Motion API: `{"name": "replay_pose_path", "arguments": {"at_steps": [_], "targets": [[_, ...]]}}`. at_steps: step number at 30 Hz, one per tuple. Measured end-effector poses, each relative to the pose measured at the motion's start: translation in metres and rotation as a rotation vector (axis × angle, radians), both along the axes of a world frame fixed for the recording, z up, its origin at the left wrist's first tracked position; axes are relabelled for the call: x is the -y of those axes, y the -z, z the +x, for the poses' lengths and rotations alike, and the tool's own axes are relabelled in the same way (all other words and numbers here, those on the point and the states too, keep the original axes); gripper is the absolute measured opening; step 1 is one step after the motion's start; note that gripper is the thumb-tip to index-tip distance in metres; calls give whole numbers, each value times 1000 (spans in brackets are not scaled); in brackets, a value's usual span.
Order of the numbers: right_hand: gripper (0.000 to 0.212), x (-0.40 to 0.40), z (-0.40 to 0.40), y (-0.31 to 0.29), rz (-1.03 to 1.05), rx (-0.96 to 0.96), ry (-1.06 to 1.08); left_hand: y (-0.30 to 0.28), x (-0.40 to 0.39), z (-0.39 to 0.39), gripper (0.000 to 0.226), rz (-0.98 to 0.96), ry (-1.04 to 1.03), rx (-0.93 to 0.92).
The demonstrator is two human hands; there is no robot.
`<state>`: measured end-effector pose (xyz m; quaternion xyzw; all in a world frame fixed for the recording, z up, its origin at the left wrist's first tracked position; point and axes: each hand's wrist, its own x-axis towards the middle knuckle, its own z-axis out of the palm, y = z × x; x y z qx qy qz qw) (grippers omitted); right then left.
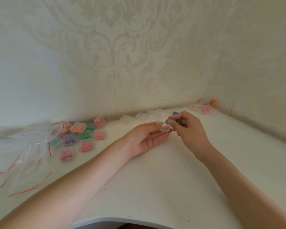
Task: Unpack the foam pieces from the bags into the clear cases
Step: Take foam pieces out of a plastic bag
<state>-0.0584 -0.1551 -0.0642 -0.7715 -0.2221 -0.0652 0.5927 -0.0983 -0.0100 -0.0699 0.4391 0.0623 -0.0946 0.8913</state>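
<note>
My left hand (pixel 145 138) lies palm up near the middle of the white table and pinches a small open clear case (pixel 164 128) at its fingertips. My right hand (pixel 188 129) holds a green foam piece (pixel 172 121) between thumb and fingers, right beside the case's raised lid. A blue foam piece (pixel 175 112) lies on the table just behind my right hand. Several empty clear cases (pixel 141 116) stand in a row along the wall.
Several shut cases (pixel 86 137) holding pink, orange, green and purple foam cluster at the left. Empty zip bags (pixel 28 162) with red strips are piled at the far left. More bags with pink foam (pixel 205 110) and an orange piece (pixel 213 102) lie in the right corner.
</note>
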Motion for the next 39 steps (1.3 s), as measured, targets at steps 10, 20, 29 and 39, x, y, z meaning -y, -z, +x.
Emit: {"name": "replay_pose_path", "arguments": {"at_steps": [10, 20, 29, 39], "targets": [[24, 3, -2, -3, -231, 149, -29, 5, 0, 2, 26, 89, -3, 31], [9, 1, -5, -1, -230, 209, -6, 4, 3, 1, 14, 161, -28, 50], [7, 5, -3, -6, -114, 111, 48, 2, 7, 0, 14, 159, -66, 45], [33, 3, 4, 2, -226, 217, 96, 1, 8, -1, 19, 127, -62, 45]]}}
